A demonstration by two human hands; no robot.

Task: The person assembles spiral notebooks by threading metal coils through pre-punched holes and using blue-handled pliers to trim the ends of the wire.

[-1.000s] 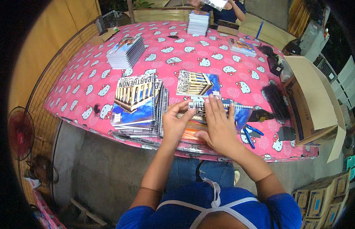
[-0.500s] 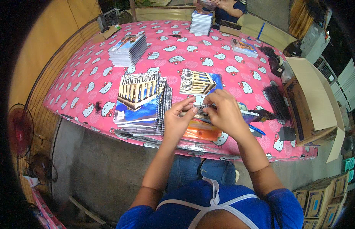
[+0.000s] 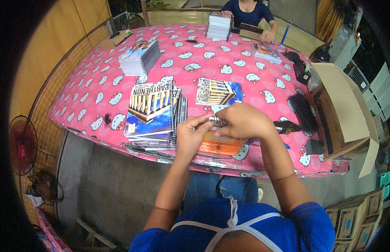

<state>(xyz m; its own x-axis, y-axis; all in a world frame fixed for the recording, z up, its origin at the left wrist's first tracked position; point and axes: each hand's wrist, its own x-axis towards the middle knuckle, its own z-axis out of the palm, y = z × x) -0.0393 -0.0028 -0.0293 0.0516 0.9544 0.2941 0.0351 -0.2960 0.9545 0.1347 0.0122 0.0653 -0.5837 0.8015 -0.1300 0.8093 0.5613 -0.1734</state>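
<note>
Notebook [image 3: 220, 122], spiral-bound and mostly hidden, sits near the close side of the counter [image 3: 255, 96] in the head view, left hand [image 3: 190, 134] pinching its edge, right hand [image 3: 248, 122] curled over, grip unseen; uneven pressure might bend it

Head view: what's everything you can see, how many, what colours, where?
tablecloth: one, patterned pink, over table
notebook stacks: at least four, multicoloured, on tablecloth
picture cover: one, beige-blue, mid-table
striped piece: one, dark and pale, below the cover
flat piece: one, orange, at the near edge
open carton: one, brown, right
heap: one, black, beside that carton
floor cartons: several, brown, lower right
fan: one, red, left
person: one, dark blue top, far side
shirt: one, blue, bottom
left hand: one, bare, centre
right hand: one, bare, centre
</note>
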